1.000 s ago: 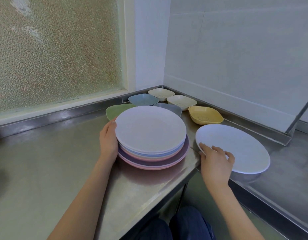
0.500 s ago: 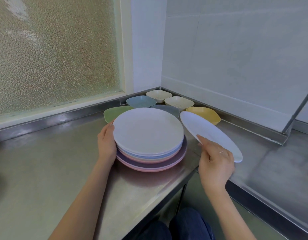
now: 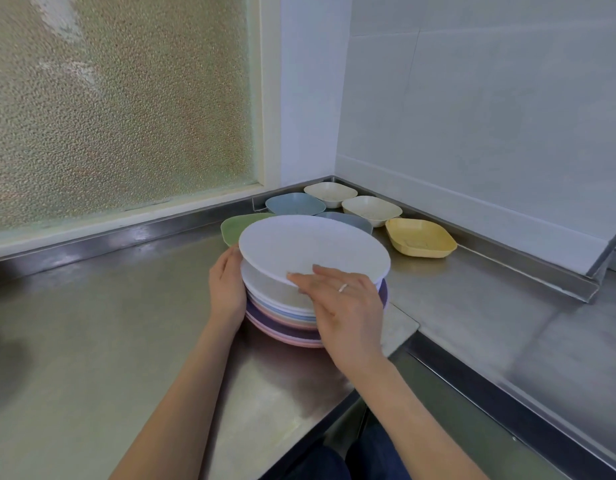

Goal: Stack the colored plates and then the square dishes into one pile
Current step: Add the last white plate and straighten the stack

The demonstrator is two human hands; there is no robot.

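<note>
A pile of round plates (image 3: 282, 317) in white, blue, pink and purple stands on the steel counter. My right hand (image 3: 344, 306) grips the near rim of a white plate (image 3: 310, 247), which sits tilted over the pile, its far edge lower. My left hand (image 3: 227, 289) rests against the pile's left side with fingers curved around the rims. Behind the pile lie the square dishes: green (image 3: 235, 226), blue (image 3: 294, 204), grey (image 3: 351, 220), two cream ones (image 3: 330, 192) (image 3: 372, 208) and yellow (image 3: 420, 239).
The steel counter (image 3: 92, 341) meets a frosted window (image 3: 119, 98) at the back and a white tiled wall (image 3: 472, 116) on the right. A lower steel surface (image 3: 524, 323) lies to the right past a raised ledge. My knees show below the counter edge.
My right hand lifted the white plate off the right-hand surface and carried it left over the pile. My left hand stayed at the pile's side.
</note>
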